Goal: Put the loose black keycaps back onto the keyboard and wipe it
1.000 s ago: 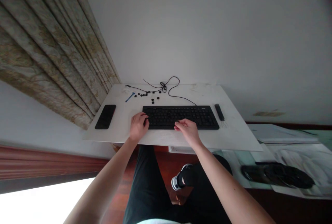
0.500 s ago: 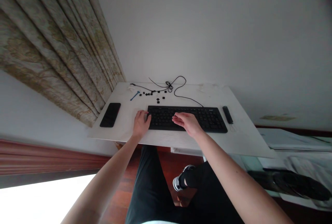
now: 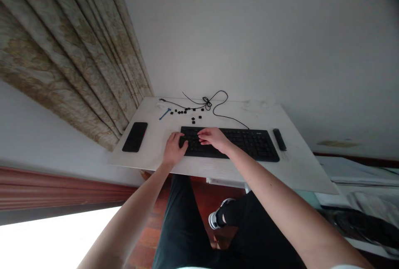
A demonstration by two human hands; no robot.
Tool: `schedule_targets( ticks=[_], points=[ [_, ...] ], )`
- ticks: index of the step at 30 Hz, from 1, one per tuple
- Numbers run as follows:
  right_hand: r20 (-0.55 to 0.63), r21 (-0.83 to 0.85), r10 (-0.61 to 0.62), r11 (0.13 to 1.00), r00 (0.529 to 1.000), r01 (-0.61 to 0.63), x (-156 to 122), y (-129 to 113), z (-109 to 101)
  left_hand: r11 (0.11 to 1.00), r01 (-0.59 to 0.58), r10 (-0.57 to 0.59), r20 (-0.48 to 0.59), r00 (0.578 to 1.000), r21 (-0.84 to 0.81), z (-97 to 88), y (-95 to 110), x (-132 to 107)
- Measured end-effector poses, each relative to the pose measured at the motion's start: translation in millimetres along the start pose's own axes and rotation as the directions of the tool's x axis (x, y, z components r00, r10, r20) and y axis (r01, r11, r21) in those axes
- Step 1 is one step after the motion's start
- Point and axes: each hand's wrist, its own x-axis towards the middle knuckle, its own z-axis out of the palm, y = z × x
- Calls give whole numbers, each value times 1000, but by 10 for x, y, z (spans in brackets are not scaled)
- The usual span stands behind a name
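A black keyboard lies near the front edge of the white desk. My left hand rests at its left end, thumb and fingers apart over the leftmost keys. Above the left-middle keys is my right hand, thumb and fingertips pinched together; whatever is between them is too small to make out. Several loose black keycaps are scattered behind the keyboard. A blue tool with a wider end lies to the left of them.
A smartphone lies on the desk's left side. The keyboard's black cable is bundled at the back by the wall. To the right is a black oblong object with a thin strap. A patterned curtain hangs at the left.
My right hand has shifted left over the keyboard, closer to my left hand. My left hand has moved slightly onto the keys. The view has turned a little.
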Motion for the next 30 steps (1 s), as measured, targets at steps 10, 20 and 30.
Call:
schedule_targets(
  ticks=[10, 20, 30],
  points=[
    [192, -688, -155, 683, 969, 245, 321, -183, 134, 1000, 6, -6, 51, 999, 6, -11, 3, 23],
    [232, -801, -154, 530, 961, 278, 382, -269, 195, 1000, 26, -26, 62, 998, 2, -18, -9, 32],
    [133, -798, -141, 572, 981, 191, 396, -248, 193, 1000, 30, -31, 61, 998, 6, -24, 6, 29]
  ],
)
